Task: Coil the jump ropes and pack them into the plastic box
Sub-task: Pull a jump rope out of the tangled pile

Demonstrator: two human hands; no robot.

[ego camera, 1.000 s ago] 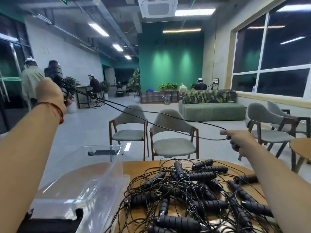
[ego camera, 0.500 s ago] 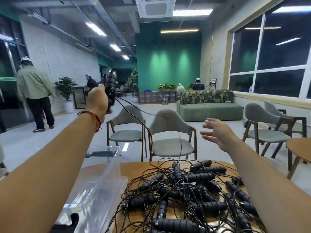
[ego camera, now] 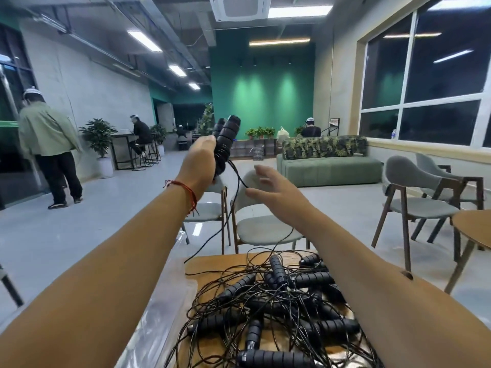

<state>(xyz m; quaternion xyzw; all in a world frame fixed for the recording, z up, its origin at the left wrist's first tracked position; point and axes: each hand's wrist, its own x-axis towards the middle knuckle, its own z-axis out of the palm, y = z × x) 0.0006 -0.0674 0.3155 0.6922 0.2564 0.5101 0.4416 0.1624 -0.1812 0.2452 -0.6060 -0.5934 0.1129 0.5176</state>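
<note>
Handles [ego camera: 224, 139] of one jump rope gripped upright in the left hand [ego camera: 202, 160], raised above the table.

Since half a second ago the left hand has been brought toward the centre and the right hand [ego camera: 271, 191] drawn close beside it, fingers spread and relaxed, nothing held; its thumb lies next to the hanging cord [ego camera: 235, 172] (contact cannot be made out). The cord is seen trailing down to the tangled pile of ropes [ego camera: 279, 301] on the wooden table [ego camera: 210, 264]. The clear plastic box [ego camera: 164, 301] at the table's left is largely hidden by the left forearm and cut off below. Grey chairs [ego camera: 265, 227] are placed just beyond the table, a green sofa [ego camera: 329, 168] farther back.
</note>
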